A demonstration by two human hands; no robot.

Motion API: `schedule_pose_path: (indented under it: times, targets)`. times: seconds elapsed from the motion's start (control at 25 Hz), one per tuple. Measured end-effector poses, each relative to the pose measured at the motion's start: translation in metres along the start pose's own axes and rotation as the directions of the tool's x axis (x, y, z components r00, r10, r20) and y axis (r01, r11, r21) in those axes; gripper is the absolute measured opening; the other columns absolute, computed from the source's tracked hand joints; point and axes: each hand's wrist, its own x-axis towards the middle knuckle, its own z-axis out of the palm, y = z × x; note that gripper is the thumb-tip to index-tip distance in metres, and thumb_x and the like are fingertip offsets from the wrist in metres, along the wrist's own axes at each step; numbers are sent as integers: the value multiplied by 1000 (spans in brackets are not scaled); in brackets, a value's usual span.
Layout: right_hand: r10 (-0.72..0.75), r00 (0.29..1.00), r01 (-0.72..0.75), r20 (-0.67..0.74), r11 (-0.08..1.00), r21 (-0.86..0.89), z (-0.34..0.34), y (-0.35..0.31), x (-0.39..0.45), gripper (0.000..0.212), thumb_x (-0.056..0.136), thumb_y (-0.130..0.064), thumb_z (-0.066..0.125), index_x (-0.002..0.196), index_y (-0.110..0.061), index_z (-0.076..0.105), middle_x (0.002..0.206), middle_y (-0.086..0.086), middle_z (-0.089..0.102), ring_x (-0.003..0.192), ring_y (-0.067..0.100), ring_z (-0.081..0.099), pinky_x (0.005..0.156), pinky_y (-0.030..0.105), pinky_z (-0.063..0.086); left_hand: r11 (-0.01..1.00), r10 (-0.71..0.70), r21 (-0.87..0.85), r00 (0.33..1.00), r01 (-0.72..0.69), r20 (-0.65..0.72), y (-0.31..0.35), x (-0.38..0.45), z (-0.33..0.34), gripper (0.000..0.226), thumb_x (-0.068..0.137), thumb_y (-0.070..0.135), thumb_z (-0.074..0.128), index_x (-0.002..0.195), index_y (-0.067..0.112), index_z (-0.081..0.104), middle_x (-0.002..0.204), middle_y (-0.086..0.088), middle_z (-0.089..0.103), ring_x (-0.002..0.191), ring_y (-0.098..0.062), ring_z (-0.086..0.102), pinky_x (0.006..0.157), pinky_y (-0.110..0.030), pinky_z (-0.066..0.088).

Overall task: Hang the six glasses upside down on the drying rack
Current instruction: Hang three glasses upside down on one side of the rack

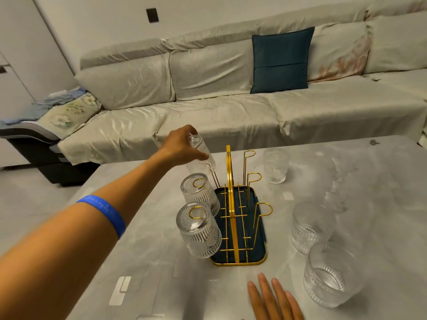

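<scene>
The gold wire drying rack [233, 204] with a dark blue tray stands mid-table. Two ribbed glasses hang upside down on its left prongs, a near one [198, 234] and a middle one [197, 192]. My left hand [182, 146] grips a third glass [202, 155], inverted and tilted over the far left prong. The three right prongs are bare. Three upright glasses stand on the table: one far right of the rack [276, 165], one at the right [309, 227], one nearest me [330, 273]. My right hand [275, 299] lies flat on the table, fingers apart.
The grey marble-look table [150, 262] runs to a front-left edge. A covered grey sofa [231, 116] with a teal cushion [280, 60] stands behind it. A small dark object [372, 142] lies at the table's far right.
</scene>
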Motion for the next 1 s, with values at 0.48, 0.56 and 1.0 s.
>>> schedule_pose_path:
  times: [0.48, 0.56, 1.0]
  targets:
    - [9, 994, -20, -112, 995, -95, 22, 7, 0, 50, 93, -54, 18, 111, -21, 51, 99, 1, 74, 87, 26, 70, 113, 42, 7, 999, -25, 36, 991, 21, 133, -13, 0, 40, 65, 58, 25, 91, 112, 20, 55, 105, -5, 64, 81, -20, 64, 57, -26, 51]
    - [-7, 996, -5, -94, 991, -132, 21, 8, 0, 46, 94, -52, 21, 112, -21, 51, 99, 0, 74, 89, 25, 69, 113, 43, 6, 998, -39, 51, 984, 30, 175, -14, 2, 42, 67, 61, 25, 89, 117, 19, 54, 114, -9, 64, 87, -23, 64, 65, -30, 54]
    - [-3, 990, 35, -140, 972, 233, -32, 0, -13, 45, 79, -55, 50, 108, -25, 68, 128, 2, 60, 126, 16, 45, 104, 25, 12, 794, -471, -559, 824, 239, -316, -58, -238, 76, 22, 83, 5, 66, 100, 18, 61, 98, -5, 64, 96, -32, 61, 77, -34, 43]
